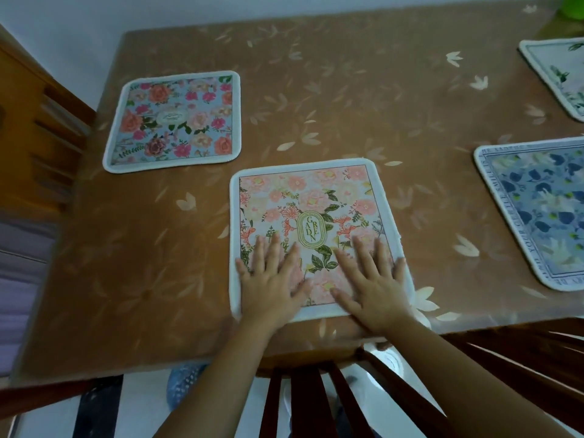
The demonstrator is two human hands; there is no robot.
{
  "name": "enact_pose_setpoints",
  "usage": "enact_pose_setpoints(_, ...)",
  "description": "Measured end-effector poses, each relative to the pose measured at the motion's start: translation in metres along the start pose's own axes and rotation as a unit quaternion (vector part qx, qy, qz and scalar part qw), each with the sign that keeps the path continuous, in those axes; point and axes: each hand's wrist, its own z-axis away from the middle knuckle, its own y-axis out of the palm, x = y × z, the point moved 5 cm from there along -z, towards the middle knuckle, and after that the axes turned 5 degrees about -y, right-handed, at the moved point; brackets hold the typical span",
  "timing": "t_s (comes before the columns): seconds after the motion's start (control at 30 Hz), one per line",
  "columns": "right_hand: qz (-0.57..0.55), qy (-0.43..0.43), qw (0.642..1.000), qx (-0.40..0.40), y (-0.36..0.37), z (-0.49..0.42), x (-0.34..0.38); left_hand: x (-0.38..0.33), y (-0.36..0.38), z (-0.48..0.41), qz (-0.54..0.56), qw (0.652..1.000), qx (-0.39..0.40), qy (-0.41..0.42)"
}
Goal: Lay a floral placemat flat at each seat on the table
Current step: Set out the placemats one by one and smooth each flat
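Note:
A pink floral placemat (313,203) with a gold oval label lies flat near the table's front edge. My left hand (271,279) and my right hand (373,279) both press palm-down on its near half, fingers spread, holding nothing. Another placemat (173,120) with red and pink roses on blue lies flat at the far left. A blue-flowered placemat (537,213) lies at the right, cut by the frame edge. At the far right, only a corner shows of a pale placemat (559,74) with green leaves.
The table (363,99) has a brown leaf-patterned cover. A dark wooden chair back (316,399) stands just below the front edge, under my arms. Another wooden chair (41,128) stands at the left side. A green object (573,7) sits at the far right corner.

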Motion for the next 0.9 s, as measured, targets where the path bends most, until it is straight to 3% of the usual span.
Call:
enact_pose_setpoints(0.53, -0.022, -0.069, 0.994, -0.081, -0.041, -0.175, -0.018, -0.013, -0.028, -0.174, 0.002, 0.997, -0.072, 0.008)
enact_pose_setpoints(0.9, -0.027, 0.083, 0.991, -0.103, -0.042, -0.174, -0.032, 0.001, -0.026, -0.158, 0.049, 0.990, -0.093, -0.095)
